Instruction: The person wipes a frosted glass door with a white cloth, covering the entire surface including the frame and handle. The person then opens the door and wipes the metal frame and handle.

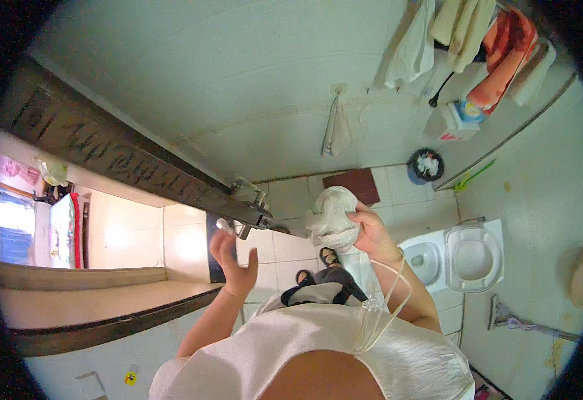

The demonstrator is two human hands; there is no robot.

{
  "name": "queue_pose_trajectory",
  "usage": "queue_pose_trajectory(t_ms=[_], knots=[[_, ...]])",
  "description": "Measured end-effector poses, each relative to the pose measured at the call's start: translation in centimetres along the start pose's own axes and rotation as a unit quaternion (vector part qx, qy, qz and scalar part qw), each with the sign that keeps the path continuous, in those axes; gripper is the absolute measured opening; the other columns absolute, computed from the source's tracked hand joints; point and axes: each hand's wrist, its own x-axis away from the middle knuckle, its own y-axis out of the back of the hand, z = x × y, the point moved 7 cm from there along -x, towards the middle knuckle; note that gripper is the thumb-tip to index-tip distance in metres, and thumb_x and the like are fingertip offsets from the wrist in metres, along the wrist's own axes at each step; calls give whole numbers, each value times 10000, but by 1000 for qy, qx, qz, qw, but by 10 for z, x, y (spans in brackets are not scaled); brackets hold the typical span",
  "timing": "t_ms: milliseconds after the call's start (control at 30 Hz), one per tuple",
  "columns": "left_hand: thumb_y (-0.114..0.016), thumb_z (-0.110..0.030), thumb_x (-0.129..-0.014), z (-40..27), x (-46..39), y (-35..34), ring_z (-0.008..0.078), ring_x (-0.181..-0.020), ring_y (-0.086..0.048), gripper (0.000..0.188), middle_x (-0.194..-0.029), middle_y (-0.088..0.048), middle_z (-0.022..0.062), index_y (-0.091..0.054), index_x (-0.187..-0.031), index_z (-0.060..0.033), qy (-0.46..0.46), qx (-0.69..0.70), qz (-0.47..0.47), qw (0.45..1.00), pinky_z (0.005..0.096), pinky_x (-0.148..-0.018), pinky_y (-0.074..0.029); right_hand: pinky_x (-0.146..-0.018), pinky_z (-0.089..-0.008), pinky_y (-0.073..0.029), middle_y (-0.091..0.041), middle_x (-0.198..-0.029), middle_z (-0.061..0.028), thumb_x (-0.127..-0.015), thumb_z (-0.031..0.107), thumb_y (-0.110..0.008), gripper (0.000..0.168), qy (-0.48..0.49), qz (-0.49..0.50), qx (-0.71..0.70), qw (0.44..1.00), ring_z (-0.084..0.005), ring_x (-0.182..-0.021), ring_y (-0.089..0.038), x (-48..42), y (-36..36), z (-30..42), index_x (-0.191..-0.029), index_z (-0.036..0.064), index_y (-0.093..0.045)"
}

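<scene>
My right hand (371, 227) grips a crumpled white cloth (336, 217) in front of me, its bulk hanging from the fingers toward the door's edge. My left hand (234, 267) is beside the door handle (244, 231), thumb spread wide from the fingers. Just past its fingertips shows a small whitish object (224, 226); whether they touch it, I cannot tell. The dark-edged door (121, 155) stands ajar, with another lever (260, 198) on its near face. A pale cord (394, 300) from my white top lies across my right forearm.
A white toilet (424, 262) with raised lid is on the right. By the far wall are a bin (425, 166) and a dark red mat (354, 185). Towels (511, 50) and a small cloth (338, 125) hang above. A squeegee (496, 315) leans at right.
</scene>
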Motion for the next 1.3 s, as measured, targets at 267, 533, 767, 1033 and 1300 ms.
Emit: queue_pose_trajectory(t_ms=[267,533,767,1033,1300], knots=[[-670,-107,-878,-43,12,-107,186,-974,-560,272,-1061,-597,94,-546,-1090,11,302,525,187,773,340,-855,-456,-999,-415,-438,-543,-1315,-158,-810,17,-569,611,-1,11,207,978,-284,-1198,-543,12,-55,-10,-1395,-16,-395],[-571,-195,-954,-15,27,-115,151,-922,-580,279,-1020,-623,59,-552,-1150,1,479,579,102,652,302,-829,-455,-925,-364,-468,-620,-1188,-120,-855,263,-666,466,23,-62,697,714,-249,-1079,-602,14,-16,19,-1223,-3,-559],[-616,-119,-918,-7,24,-58,168,-952,-555,227,-1054,-565,70,-544,-1118,-40,301,311,122,893,286,-820,-476,-900,-353,-489,-633,-1133,-91,-978,338,-515,382,-35,-100,251,962,-203,-1034,-611,-5,11,-25,-1207,37,-569],[-410,-281,-1022,-15,-38,33,259,-1447,-159,574,-1564,-159,111,-196,-1499,-44,132,248,-37,959,465,-1140,-238,-879,-381,-469,-629,-1069,-119,-994,374,-452,432,159,50,391,905,-258,-951,-606,-82,-138,-67,-1257,35,-495],[-395,-234,-1000,-40,-52,19,289,-1451,-125,701,-1581,-81,132,33,-1523,-46,139,313,-41,939,454,-1156,-156,-761,-393,-454,-592,-947,-198,-973,297,-469,347,99,157,562,806,-294,-824,-554,-109,-184,-71,-1151,10,-548]])
